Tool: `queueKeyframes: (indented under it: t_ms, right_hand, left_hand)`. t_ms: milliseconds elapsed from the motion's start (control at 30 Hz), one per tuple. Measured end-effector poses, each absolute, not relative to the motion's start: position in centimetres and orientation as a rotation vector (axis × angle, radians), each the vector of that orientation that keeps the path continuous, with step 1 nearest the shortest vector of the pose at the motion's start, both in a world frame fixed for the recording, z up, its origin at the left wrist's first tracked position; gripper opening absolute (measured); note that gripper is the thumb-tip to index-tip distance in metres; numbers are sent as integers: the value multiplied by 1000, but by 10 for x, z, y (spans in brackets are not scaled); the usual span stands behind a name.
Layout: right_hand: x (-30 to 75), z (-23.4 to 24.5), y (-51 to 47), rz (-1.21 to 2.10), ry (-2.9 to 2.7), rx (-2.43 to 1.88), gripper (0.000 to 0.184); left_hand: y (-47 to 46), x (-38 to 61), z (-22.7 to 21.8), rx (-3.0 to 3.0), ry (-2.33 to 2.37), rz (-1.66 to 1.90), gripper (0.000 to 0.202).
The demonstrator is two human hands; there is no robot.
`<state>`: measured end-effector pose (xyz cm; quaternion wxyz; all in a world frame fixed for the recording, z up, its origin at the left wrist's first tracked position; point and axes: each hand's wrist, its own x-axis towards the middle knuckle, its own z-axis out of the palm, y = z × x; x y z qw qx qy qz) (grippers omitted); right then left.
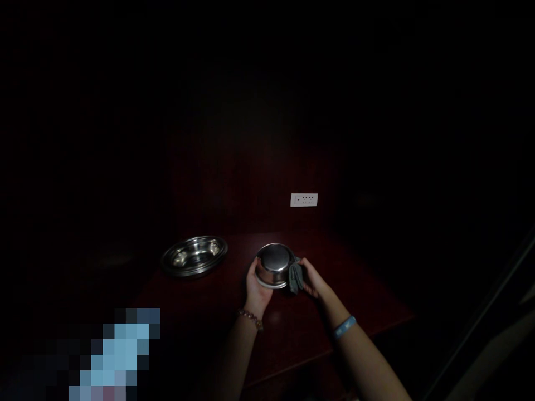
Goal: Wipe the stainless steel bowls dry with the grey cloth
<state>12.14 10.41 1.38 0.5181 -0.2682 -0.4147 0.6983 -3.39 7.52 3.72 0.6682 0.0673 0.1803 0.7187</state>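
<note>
Bowl (276,259) is bottom up over the middle of the table (288,340), between the two hands, its base facing up and its rim lowest; whether that rim touches the wood or hangs just above it, I cannot tell. On its left the left hand (259,289) has closed on it, thumb laid up the wall and the other fingers mostly hidden beneath. On its right the right hand (313,281) has bent fingers around the cloth (295,277), which lies against the right side of the wall and hangs down over the rim; how hard it presses does not show. Wiping the outside seems to be the step in hand. To do it well, the left hand should be the anchor, gripping low near the rim so the smooth metal cannot spin under the rubbing. Bunched as it is, the cloth would serve better spread flat under the fingers, following the curve from base to rim. Turning the bowl in short steps would likely beat stretching the right arm around it. The dim light may hide smears, so tilting the base to catch the shine should help. The basin (194,272) at far left is well apart, leaving the elbows room.
</note>
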Motion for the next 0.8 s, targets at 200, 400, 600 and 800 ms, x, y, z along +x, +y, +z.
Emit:
queueKeyframes:
  t_ms: [200,400,600,800]
  right_hand:
    - [121,24,97,1704,-986,-573,28]
    - [127,35,88,1836,-938,-363,46]
    - [125,31,91,1818,-976,-297,53]
    - [122,18,99,1679,-1091,-456,23]
  left_hand:
    - [74,-33,39,145,404,1628,20]
    - [72,-34,40,117,393,1646,19]
    - [73,-34,38,104,399,1645,25]
    - [75,-35,37,138,415,1640,20]
